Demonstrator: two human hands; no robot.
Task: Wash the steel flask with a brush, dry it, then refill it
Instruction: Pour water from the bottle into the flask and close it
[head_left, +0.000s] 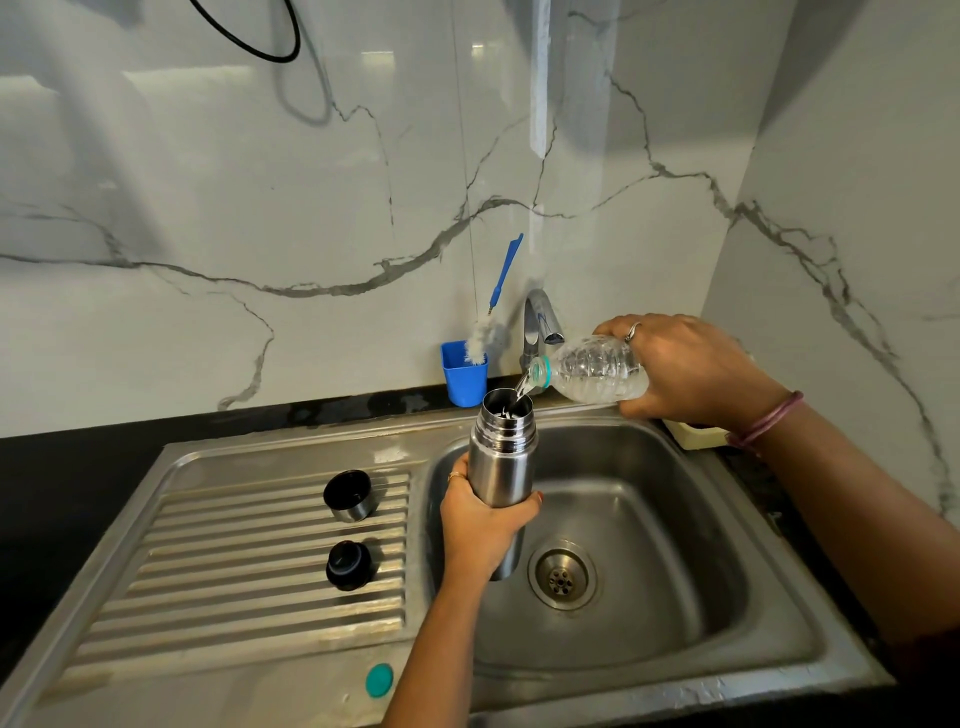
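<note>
Over the sink (727, 519) basin, left hand (480, 525) wraps its fingers around the steel flask (503, 467), upright, mouth open! Right hand (685, 371) grips a tilted plastic bottle (597, 369), water streaming in. Brush (496, 306) stands in the blue cup (464, 376) behind the sink; two caps on its drainboard.

My left hand (485, 525) covers the steel flask (503, 470) mid-body. My right hand (688, 371) hides the plastic bottle (597, 370) base and most of a cream item at the sink (727, 525) back-right corner. Bottle brush (480, 338) tip sunk in blue cup (464, 379). Flask fill level unreadable.
</note>
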